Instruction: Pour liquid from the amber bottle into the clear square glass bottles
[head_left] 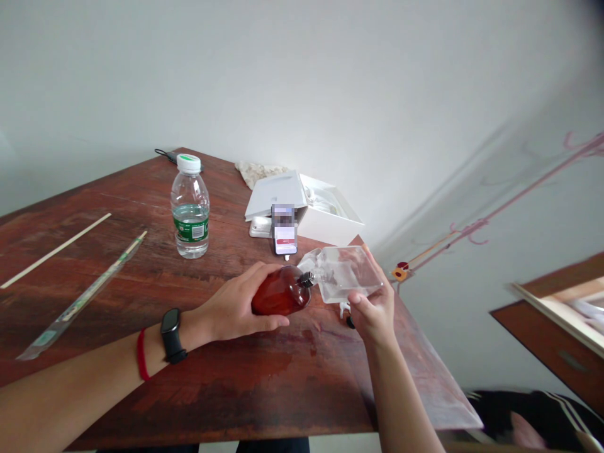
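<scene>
My left hand (240, 302) is wrapped round a reddish-brown bottle (283, 296), which lies tilted with its dark neck towards the right. A clear, square-sided bottle (352, 267) is in my right hand (377, 314), thumb on the near side and fingers mostly hidden behind. The mouths of both bottles meet or nearly meet; I cannot tell whether they touch. Just left of my right thumb, a small white piece (345, 309) and a black piece (350, 323) lie on the table, partly covered by the hand.
A water bottle (190, 211) stands at the back left. A phone (285, 229) leans against an open white box (325, 220). Wrapped chopsticks (89, 296) and a bare stick (56, 250) lie left on the wooden table (212, 384). A pink rack (509, 204) leans right.
</scene>
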